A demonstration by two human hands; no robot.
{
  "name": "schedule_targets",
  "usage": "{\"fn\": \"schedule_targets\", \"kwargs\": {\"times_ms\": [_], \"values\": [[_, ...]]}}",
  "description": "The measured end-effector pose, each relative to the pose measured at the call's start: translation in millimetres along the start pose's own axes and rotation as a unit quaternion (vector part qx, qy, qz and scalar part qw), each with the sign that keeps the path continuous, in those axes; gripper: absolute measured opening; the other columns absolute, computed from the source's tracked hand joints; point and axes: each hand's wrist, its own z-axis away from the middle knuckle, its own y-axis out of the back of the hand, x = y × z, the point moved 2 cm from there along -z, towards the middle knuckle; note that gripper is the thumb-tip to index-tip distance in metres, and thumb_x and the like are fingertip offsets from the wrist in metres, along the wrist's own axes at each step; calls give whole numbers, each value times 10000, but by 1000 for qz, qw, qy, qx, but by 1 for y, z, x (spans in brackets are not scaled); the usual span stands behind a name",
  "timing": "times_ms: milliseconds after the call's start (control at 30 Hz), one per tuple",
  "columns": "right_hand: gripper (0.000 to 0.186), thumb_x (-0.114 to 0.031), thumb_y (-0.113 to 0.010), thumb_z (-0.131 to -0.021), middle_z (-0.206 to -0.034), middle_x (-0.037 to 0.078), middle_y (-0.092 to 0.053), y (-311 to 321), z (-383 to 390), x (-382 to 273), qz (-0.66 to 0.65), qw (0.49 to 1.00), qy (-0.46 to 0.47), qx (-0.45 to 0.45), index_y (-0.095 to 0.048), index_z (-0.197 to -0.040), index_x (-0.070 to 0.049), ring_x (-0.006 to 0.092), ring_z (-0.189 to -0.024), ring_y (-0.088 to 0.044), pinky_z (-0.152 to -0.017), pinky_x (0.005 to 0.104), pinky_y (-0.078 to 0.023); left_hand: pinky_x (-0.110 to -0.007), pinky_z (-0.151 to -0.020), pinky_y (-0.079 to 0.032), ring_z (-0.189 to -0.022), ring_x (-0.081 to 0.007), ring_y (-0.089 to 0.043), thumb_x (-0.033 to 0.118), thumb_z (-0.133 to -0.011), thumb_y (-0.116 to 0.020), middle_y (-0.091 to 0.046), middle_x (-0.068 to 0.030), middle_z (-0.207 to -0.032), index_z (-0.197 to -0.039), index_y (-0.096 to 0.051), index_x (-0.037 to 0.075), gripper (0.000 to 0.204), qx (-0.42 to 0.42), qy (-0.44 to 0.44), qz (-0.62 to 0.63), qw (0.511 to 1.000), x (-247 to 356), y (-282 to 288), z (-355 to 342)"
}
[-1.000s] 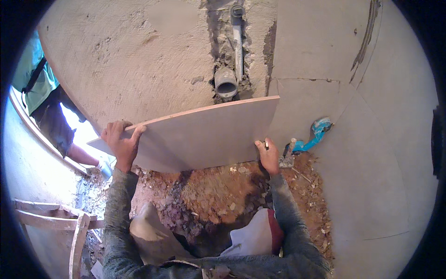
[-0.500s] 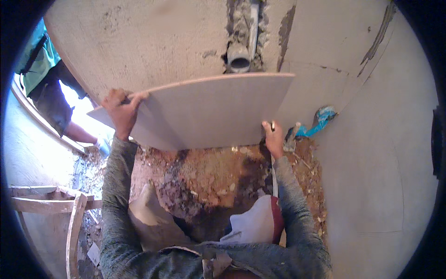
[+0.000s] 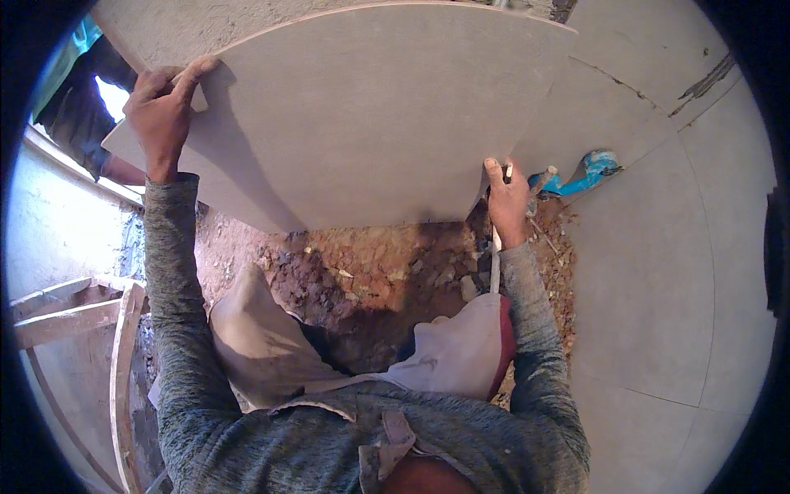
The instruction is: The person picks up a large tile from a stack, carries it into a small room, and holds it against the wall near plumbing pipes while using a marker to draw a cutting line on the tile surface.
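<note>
A large grey tile (image 3: 362, 115) leans before the wall, its face toward me and its top edge near the upper rim of the view. My left hand (image 3: 160, 115) is closed over its upper left edge, thumb side on the front face. My right hand (image 3: 510, 206) grips the lower right edge. Between the right fingers shows the end of a slim pencil-like piece. Below that hand hangs a narrow pale strip (image 3: 495, 267); whether the two are one thing I cannot tell. The tile hides the lower wall behind it.
Rubble and reddish soil (image 3: 354, 272) cover the ground between my knees. A blue plastic-wrapped pipe end (image 3: 588, 174) juts out at the right, beside tiled wall (image 3: 642, 272). At the left stands a wooden frame (image 3: 74, 321); another person's dark-clothed leg (image 3: 82, 107) is beyond the opening.
The tile now sits higher in view and shows more of its face, covering the round wall pipe. Both hands have moved up with it, still gripping. My view has shifted too.
</note>
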Motion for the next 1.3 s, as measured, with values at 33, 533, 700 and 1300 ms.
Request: {"fn": "schedule_targets", "kwargs": {"times_ms": [33, 533, 700, 1300], "values": [[396, -364, -653, -933, -796, 144, -609, -2, 4, -6, -10, 1000, 8, 4, -614, -968, 29, 257, -746, -556, -715, 407, -455, -245, -590, -448, -632, -114, -561, 321, -732, -874, -617, -25, -688, -798, -764, 27, 320, -7, 16, -3, 1000, -6, 4, 0], [390, -351, -660, -934, -712, 96, -508, -31, 25, -40, 38, 997, -52, -47, -577, -901, 28, 185, -683, -454, -638, 380, -413, -221, -655, -412, -691, -76, -520, 319, -775, -851, -608, 16, -724, -852, -755, 23, 321, -50, 80, -63, 994, -36, 45, -20], [415, -372, -653, -936, -709, 107, -515, -46, 32, -35, 27, 992, -79, -93, -549, -847, 20, 184, -685, -456, -633, 376, -410, -234, -663, -428, -697, -86, -532, 330, -757, -865, -620, 11, -754, -866, -732, 4, 369, -71, 90, -56, 992, -65, 41, -8], [381, -372, -649, -917, -816, 182, -633, -86, -9, -26, 3, 996, 10, -92, -650, -923, 9, 320, -755, -591, -719, 413, -469, -302, -601, -450, -644, -154, -566, 463, -791, -792, -623, -77, -697, -799, -740, -9, 475, -94, 89, -50, 990, -103, -2, -26]]}}
